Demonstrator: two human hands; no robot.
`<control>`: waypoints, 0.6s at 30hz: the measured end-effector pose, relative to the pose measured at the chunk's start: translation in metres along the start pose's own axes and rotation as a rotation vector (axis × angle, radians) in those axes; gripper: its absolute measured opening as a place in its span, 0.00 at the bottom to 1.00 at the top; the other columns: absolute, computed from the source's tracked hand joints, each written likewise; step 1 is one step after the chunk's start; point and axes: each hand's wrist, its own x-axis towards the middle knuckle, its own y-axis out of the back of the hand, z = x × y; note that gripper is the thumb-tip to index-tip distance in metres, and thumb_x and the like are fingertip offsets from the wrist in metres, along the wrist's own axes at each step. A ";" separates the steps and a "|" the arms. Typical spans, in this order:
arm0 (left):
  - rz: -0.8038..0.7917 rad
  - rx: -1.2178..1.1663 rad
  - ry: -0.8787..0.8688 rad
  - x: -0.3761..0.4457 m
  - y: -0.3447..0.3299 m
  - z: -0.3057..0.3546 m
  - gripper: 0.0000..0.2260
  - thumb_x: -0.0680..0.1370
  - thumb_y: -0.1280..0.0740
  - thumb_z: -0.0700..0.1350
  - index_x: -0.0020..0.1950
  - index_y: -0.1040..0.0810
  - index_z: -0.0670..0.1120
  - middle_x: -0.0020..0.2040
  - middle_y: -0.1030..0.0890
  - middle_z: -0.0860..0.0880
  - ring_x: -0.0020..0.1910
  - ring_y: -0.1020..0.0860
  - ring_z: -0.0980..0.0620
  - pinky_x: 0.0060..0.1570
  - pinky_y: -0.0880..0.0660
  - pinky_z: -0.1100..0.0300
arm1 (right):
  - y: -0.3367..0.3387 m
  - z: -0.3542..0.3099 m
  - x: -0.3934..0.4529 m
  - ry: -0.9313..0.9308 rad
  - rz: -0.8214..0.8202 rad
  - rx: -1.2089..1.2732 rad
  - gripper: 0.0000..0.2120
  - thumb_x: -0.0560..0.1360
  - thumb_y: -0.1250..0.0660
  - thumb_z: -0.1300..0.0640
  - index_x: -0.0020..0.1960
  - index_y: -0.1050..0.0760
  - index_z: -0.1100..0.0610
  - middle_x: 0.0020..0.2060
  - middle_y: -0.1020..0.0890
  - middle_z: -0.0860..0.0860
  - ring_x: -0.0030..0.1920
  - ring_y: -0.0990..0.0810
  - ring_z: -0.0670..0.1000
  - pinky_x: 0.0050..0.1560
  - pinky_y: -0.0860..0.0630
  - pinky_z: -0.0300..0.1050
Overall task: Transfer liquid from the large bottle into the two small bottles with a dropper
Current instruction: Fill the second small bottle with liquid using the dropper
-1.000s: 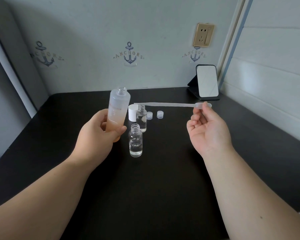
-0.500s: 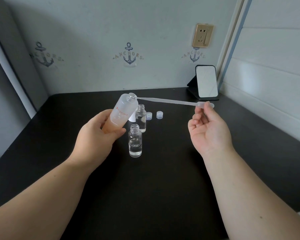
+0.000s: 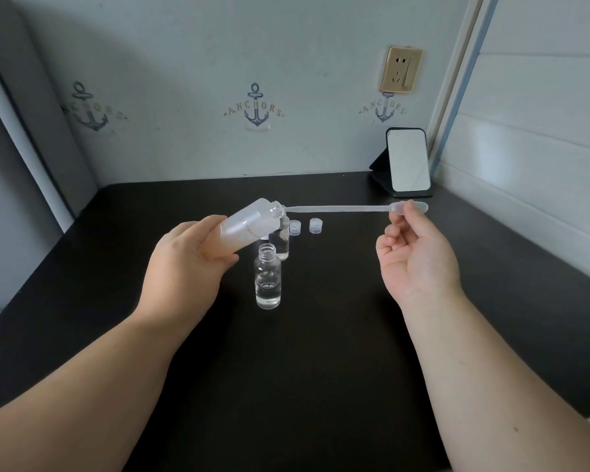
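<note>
My left hand (image 3: 184, 264) is gripping the large bottle (image 3: 249, 229), tilting its open mouth toward 2 o'clock. My right hand (image 3: 414, 253) is pinching the bulb of the dropper (image 3: 341, 208), which is lying level with its tip at the bottle's mouth. Two small bottles (image 3: 268, 279) are standing uncapped on the black table (image 3: 321, 369) just below, with two caps (image 3: 315, 225) sitting at their 1 o'clock.

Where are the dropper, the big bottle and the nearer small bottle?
dropper (image 3: 338, 208), head view, middle of its thin stem.
large bottle (image 3: 249, 228), head view, frosted body above the fingers.
nearer small bottle (image 3: 268, 279), head view, clear glass body.
</note>
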 end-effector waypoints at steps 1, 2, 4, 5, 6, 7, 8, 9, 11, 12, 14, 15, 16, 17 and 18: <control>-0.002 0.022 -0.012 0.000 0.000 0.000 0.23 0.73 0.24 0.43 0.66 0.22 0.56 0.52 0.24 0.61 0.54 0.28 0.56 0.51 0.33 0.64 | 0.000 0.000 0.000 0.007 -0.005 -0.013 0.11 0.79 0.29 0.58 0.38 0.14 0.55 0.38 0.18 0.49 0.31 0.26 0.45 0.33 0.29 0.36; -0.004 0.039 -0.028 0.001 0.000 -0.001 0.23 0.73 0.23 0.42 0.66 0.21 0.55 0.53 0.23 0.59 0.55 0.27 0.54 0.53 0.32 0.61 | 0.000 0.000 0.000 0.014 -0.016 -0.030 0.11 0.79 0.29 0.59 0.39 0.14 0.55 0.39 0.17 0.49 0.31 0.26 0.45 0.33 0.28 0.36; -0.006 0.051 -0.057 0.001 -0.002 0.000 0.23 0.72 0.23 0.41 0.65 0.21 0.55 0.53 0.22 0.58 0.55 0.25 0.51 0.54 0.32 0.58 | 0.000 0.001 0.000 0.026 -0.060 -0.074 0.12 0.79 0.30 0.60 0.38 0.14 0.55 0.40 0.17 0.49 0.32 0.25 0.45 0.34 0.28 0.36; -0.006 0.053 -0.064 0.000 -0.002 0.000 0.23 0.71 0.23 0.41 0.64 0.21 0.54 0.54 0.22 0.58 0.56 0.25 0.50 0.54 0.32 0.58 | 0.000 0.002 -0.001 0.029 -0.093 -0.100 0.12 0.79 0.31 0.61 0.38 0.14 0.55 0.40 0.16 0.50 0.33 0.24 0.45 0.35 0.28 0.36; -0.007 0.061 -0.070 0.000 -0.003 0.000 0.23 0.71 0.22 0.41 0.65 0.20 0.54 0.54 0.22 0.57 0.56 0.25 0.49 0.54 0.32 0.58 | 0.000 0.002 -0.001 0.031 -0.128 -0.131 0.12 0.79 0.31 0.62 0.39 0.14 0.55 0.41 0.16 0.50 0.34 0.24 0.45 0.36 0.27 0.36; -0.009 0.072 -0.075 0.000 -0.004 0.000 0.23 0.71 0.22 0.41 0.65 0.20 0.53 0.55 0.22 0.56 0.56 0.26 0.49 0.55 0.33 0.58 | -0.001 0.003 -0.002 0.031 -0.158 -0.166 0.11 0.78 0.31 0.62 0.39 0.15 0.56 0.41 0.16 0.51 0.35 0.23 0.45 0.36 0.26 0.36; -0.012 0.082 -0.080 0.000 -0.005 0.000 0.24 0.71 0.22 0.42 0.65 0.20 0.53 0.55 0.21 0.56 0.57 0.26 0.48 0.55 0.33 0.58 | -0.002 0.003 -0.004 0.031 -0.180 -0.202 0.10 0.78 0.31 0.63 0.41 0.15 0.57 0.41 0.15 0.52 0.35 0.22 0.45 0.37 0.26 0.36; -0.016 0.087 -0.084 0.001 -0.006 0.000 0.24 0.71 0.22 0.42 0.65 0.20 0.53 0.56 0.21 0.55 0.57 0.26 0.48 0.55 0.33 0.58 | -0.003 0.005 -0.005 0.031 -0.199 -0.238 0.09 0.78 0.31 0.64 0.42 0.15 0.58 0.42 0.15 0.52 0.36 0.22 0.45 0.37 0.25 0.36; -0.019 0.084 -0.087 0.001 -0.007 0.000 0.23 0.71 0.22 0.42 0.65 0.20 0.53 0.55 0.22 0.56 0.57 0.26 0.48 0.55 0.33 0.58 | -0.006 0.008 -0.008 0.028 -0.240 -0.305 0.07 0.77 0.29 0.65 0.43 0.14 0.59 0.43 0.14 0.54 0.36 0.20 0.46 0.38 0.24 0.37; -0.019 0.080 -0.091 0.001 -0.008 0.000 0.23 0.71 0.22 0.42 0.65 0.20 0.53 0.55 0.22 0.57 0.57 0.26 0.48 0.55 0.33 0.58 | -0.007 0.009 -0.010 0.024 -0.255 -0.331 0.06 0.76 0.29 0.65 0.43 0.14 0.59 0.43 0.14 0.54 0.37 0.20 0.47 0.38 0.24 0.36; -0.023 0.080 -0.109 0.000 -0.009 0.001 0.22 0.71 0.22 0.42 0.64 0.20 0.53 0.53 0.23 0.58 0.55 0.26 0.48 0.54 0.33 0.58 | -0.010 0.012 -0.012 0.015 -0.267 -0.370 0.05 0.76 0.29 0.66 0.45 0.15 0.60 0.43 0.14 0.54 0.36 0.19 0.47 0.39 0.23 0.36; -0.027 0.083 -0.117 0.000 -0.009 0.001 0.22 0.71 0.22 0.42 0.64 0.19 0.53 0.53 0.23 0.59 0.55 0.26 0.48 0.54 0.33 0.58 | -0.011 0.014 -0.014 0.014 -0.273 -0.389 0.05 0.76 0.29 0.67 0.45 0.15 0.60 0.43 0.14 0.55 0.36 0.19 0.47 0.39 0.23 0.36; -0.030 0.086 -0.122 0.001 -0.009 0.002 0.22 0.71 0.22 0.42 0.63 0.19 0.53 0.52 0.23 0.59 0.55 0.26 0.48 0.54 0.32 0.57 | -0.012 0.015 -0.015 0.012 -0.280 -0.410 0.05 0.77 0.30 0.67 0.45 0.15 0.60 0.44 0.13 0.55 0.36 0.18 0.47 0.39 0.23 0.37; -0.031 0.084 -0.126 0.001 -0.010 0.002 0.22 0.71 0.22 0.42 0.63 0.19 0.54 0.52 0.24 0.59 0.55 0.26 0.48 0.54 0.32 0.57 | -0.013 0.017 -0.016 0.012 -0.287 -0.429 0.06 0.77 0.29 0.66 0.45 0.15 0.59 0.44 0.13 0.55 0.37 0.18 0.47 0.39 0.23 0.37; -0.031 0.082 -0.131 0.001 -0.010 0.002 0.21 0.71 0.22 0.42 0.63 0.19 0.54 0.52 0.24 0.59 0.54 0.26 0.48 0.54 0.32 0.57 | -0.014 0.018 -0.016 0.011 -0.296 -0.446 0.08 0.77 0.29 0.66 0.43 0.14 0.57 0.44 0.13 0.55 0.37 0.18 0.48 0.40 0.23 0.37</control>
